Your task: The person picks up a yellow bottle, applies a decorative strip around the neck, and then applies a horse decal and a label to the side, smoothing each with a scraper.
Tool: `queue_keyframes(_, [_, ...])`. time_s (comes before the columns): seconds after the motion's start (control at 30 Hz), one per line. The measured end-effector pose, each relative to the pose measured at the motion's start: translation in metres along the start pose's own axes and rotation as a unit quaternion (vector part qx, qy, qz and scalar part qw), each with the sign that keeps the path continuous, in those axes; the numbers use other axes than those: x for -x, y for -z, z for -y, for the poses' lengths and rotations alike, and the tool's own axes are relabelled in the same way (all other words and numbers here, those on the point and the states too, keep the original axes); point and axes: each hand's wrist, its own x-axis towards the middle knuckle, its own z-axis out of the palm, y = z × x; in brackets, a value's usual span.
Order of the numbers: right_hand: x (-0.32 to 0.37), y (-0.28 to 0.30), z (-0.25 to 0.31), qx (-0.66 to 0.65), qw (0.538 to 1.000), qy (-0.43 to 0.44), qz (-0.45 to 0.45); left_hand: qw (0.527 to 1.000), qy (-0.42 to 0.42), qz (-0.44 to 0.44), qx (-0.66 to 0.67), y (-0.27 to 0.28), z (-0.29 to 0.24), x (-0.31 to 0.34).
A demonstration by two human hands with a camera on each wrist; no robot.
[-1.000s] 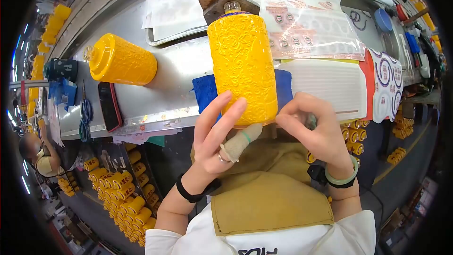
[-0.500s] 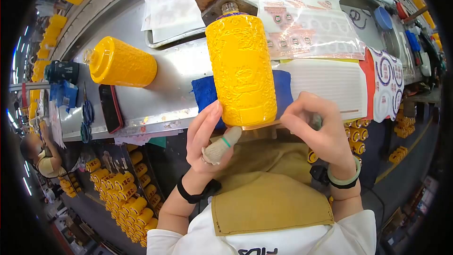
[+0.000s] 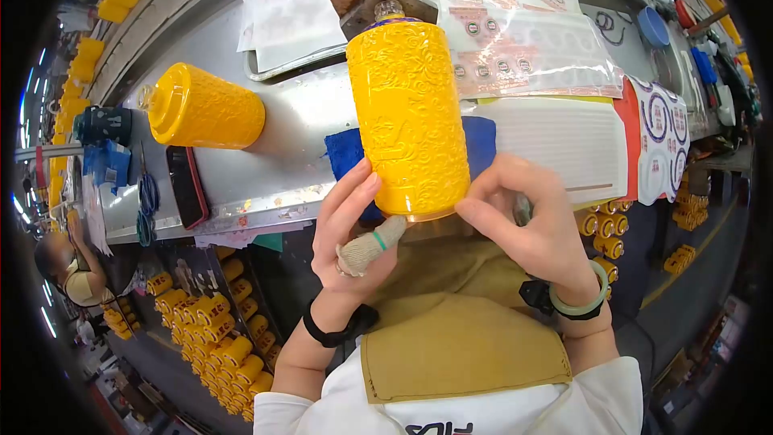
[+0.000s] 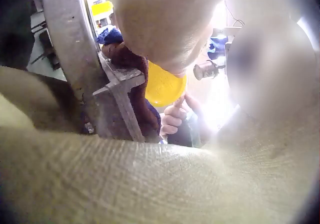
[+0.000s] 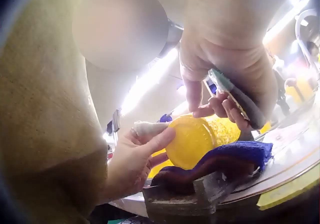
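A yellow embossed bottle lies with its glass neck at a metal holder and its body over a blue cloth. My left hand holds the base end, fingers along the left side, thumb on the round base. A fabric cot covers one finger. At the base's right edge, my right hand's thumb and index finger are pinched together. Its other fingers curl round a flat dark-grey piece with a pale green edge. A thin copper-coloured band runs along the base edge between the hands.
Another yellow bottle lies on the metal table, near a phone and scissors. Sticker sheets and a white ribbed sheet lie right. Many yellow bottles are racked below; a person sits far left.
The bottle has turned about its long axis; a smooth panel came up and now faces left. My left fingers moved down its left side. The right hand drew away slightly, then came back to the base.
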Motion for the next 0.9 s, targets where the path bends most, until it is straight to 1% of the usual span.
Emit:
queue_keyframes(0.03, [0.000,-0.001,-0.002,-0.004,1.000,-0.002,-0.005,1.000,0.001,-0.001,-0.001,0.003,-0.001,0.001])
queue_keyframes(0.1, [-0.001,0.000,-0.002,-0.007,1.000,-0.003,-0.010,0.987,-0.100,0.049,-0.118,0.008,0.000,0.000])
queue_keyframes(0.13, [-0.001,0.001,-0.001,0.001,1.000,0.000,-0.011,0.987,-0.100,0.049,-0.117,0.009,0.000,0.000])
queue_keyframes(0.2, [0.000,0.001,-0.001,0.010,1.000,0.001,-0.013,0.976,-0.160,0.047,-0.137,0.009,0.000,-0.002])
queue_keyframes(0.33, [-0.001,0.000,-0.002,0.023,0.999,0.021,-0.018,0.968,-0.174,0.055,-0.172,0.010,-0.010,-0.008])
queue_keyframes(0.4, [-0.001,-0.001,-0.002,0.023,0.999,0.022,-0.020,0.964,-0.185,0.090,-0.169,0.011,-0.012,-0.009])
queue_keyframes(0.43, [-0.001,-0.001,-0.001,0.030,0.999,0.028,-0.020,0.961,-0.203,0.097,-0.162,0.009,-0.010,-0.011])
queue_keyframes(0.47, [-0.001,-0.001,-0.001,0.037,0.999,0.033,-0.022,0.961,-0.203,0.097,-0.162,0.009,-0.007,-0.014])
queue_keyframes(0.53, [-0.001,0.002,-0.002,0.054,0.997,0.035,-0.031,0.972,-0.186,0.115,-0.088,0.011,-0.003,-0.017])
queue_keyframes(0.57, [-0.001,0.004,-0.003,0.070,0.996,0.038,-0.040,0.971,-0.187,0.117,-0.087,0.009,-0.001,-0.015])
queue_keyframes(0.6, [0.000,0.006,-0.005,0.069,0.996,0.037,-0.042,0.980,-0.160,0.089,-0.081,0.006,0.002,-0.011])
queue_keyframes(0.63, [0.001,0.007,-0.007,0.048,0.997,0.002,-0.060,0.986,-0.132,0.061,-0.076,0.004,0.003,-0.007])
queue_keyframes(0.67, [0.002,0.008,-0.008,0.027,0.996,-0.033,-0.078,0.986,-0.132,0.063,-0.076,0.003,0.002,-0.005])
queue_keyframes(0.73, [0.004,0.007,-0.011,0.015,0.996,-0.042,-0.072,0.999,-0.018,0.017,-0.032,0.002,0.000,0.001])
queue_keyframes(0.77, [0.004,0.005,-0.012,-0.009,0.997,-0.032,-0.069,1.000,0.020,-0.008,-0.014,-0.001,-0.003,0.002])
queue_keyframes(0.8, [0.003,0.004,-0.013,-0.032,0.997,-0.021,-0.067,1.000,0.019,-0.008,-0.015,0.003,-0.001,0.001])
queue_keyframes(0.83, [0.003,0.003,-0.014,-0.033,0.997,-0.020,-0.067,0.995,-0.066,0.028,-0.068,0.009,0.004,0.000])
queue_keyframes(0.87, [0.004,0.002,-0.015,-0.055,0.996,-0.005,-0.070,0.979,-0.151,0.064,-0.120,0.011,0.007,-0.001])
queue_keyframes(0.9, [0.004,0.001,-0.015,-0.077,0.994,0.010,-0.073,0.979,-0.153,0.065,-0.119,0.011,0.005,0.000])
